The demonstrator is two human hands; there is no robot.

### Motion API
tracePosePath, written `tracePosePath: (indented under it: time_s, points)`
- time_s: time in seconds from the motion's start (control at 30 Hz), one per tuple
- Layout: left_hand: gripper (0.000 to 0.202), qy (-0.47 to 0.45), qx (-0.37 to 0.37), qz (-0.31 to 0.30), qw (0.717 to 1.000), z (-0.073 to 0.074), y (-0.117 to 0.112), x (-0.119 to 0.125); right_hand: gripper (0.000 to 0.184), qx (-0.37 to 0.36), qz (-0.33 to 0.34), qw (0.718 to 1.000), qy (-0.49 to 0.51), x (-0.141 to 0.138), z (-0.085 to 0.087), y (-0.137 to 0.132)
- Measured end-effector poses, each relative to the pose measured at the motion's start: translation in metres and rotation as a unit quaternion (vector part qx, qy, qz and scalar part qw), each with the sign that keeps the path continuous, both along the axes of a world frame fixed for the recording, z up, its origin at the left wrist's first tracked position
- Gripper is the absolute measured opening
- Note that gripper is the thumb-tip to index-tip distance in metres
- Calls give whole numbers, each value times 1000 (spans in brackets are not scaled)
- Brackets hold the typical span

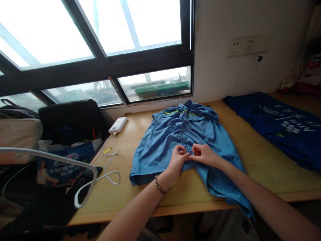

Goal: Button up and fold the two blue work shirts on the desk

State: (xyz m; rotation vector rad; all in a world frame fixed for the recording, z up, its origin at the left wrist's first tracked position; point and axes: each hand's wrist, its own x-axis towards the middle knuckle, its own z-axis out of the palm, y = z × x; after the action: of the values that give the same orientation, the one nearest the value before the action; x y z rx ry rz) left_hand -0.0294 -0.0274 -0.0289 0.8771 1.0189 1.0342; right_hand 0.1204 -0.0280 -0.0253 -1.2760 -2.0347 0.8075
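A blue button-up shirt (160, 144) with yellow-green piping lies front up on the table, its collar toward the window. My left hand (178, 159), a beaded bracelet on its wrist, pinches the shirt's front placket low down. Close beside it, my right hand (203, 154) also grips the placket, fingertips nearly meeting those of the left. Above the hands a shirt button (185, 137) shows on the placket. What sits exactly between the fingertips is partly hidden. Below the hands the two front panels spread apart, and the right one hangs over the table's front edge.
A white power bank (117, 125) with a white cable (110, 174) lies at the left of the wooden table (265, 170). Dark blue printed cloth (281, 124) is at the right. Bags (62, 167) crowd the left side. A window and wall sockets (243, 46) stand behind.
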Motion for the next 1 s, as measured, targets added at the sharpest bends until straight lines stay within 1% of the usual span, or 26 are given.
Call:
tracePosePath:
  time_s: [0.13,0.37,0.47,0.6,0.67,0.73,0.8,0.9,1.0]
  points:
    - [37,19,26,-19,999,0,1,0,29,8,12,1000,6,1,2,-1]
    - [30,50,90,-58,993,-1,2,5,36,11,5,1000,-3,0,4,0]
    - [28,54,112,-71,990,-4,2,6,35,-13,7,1000,19,0,2,1]
    - [26,63,152,-85,983,-8,3,5,36,-72,8,996,53,1,-1,3]
    - [24,75,156,-90,981,-8,3,4,38,-94,11,993,68,2,-2,5]
    - [23,102,164,-90,977,-7,4,1,40,-100,13,992,75,2,-3,5]
    - [23,150,198,-83,965,-4,5,-2,42,-103,16,992,77,2,-4,6]
    - [20,229,261,-92,933,-1,8,-8,45,-121,29,989,83,4,-5,9]
    - [13,278,270,-124,913,4,12,-13,44,-143,40,986,76,9,-3,13]
